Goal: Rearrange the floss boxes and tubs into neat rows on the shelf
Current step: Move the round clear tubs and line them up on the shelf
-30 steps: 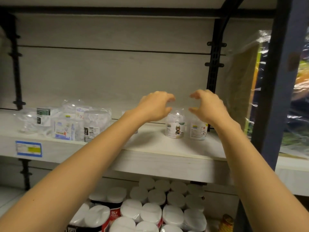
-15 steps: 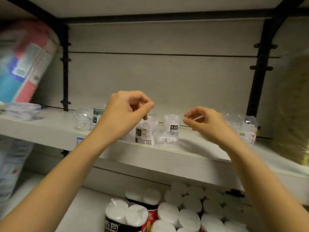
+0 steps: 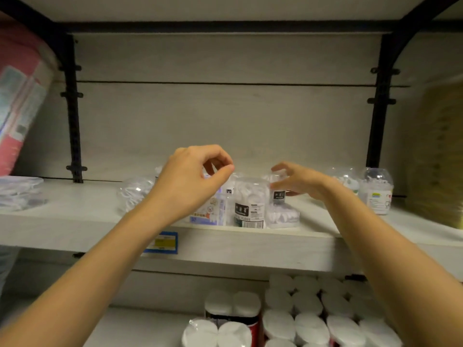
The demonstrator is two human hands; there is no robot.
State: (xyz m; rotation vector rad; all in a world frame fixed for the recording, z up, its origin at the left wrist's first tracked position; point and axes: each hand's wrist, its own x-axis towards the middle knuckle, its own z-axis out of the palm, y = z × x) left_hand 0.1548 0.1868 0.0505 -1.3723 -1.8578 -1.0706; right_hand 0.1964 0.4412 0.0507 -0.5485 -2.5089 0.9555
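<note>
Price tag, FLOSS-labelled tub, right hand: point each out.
Price tag (image 3: 162,242): head view, yellow patch.
Tub (image 3: 250,202): head view, front wall.
Right hand (image 3: 302,182): head view, back of hand.

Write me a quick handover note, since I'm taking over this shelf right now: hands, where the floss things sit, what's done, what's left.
Left hand: fingers curled, holding nothing, above the middle bunch.
Right hand: fingers spread at the black-label tub; contact unclear.
Shelf: tall floss tub, blue-label box and low tub are bunched at the front edge. A clear tub sits apart on the left, and the domed tubs stand far right.
Done: no neat row yet.
Left: line everything up in rows.
</note>
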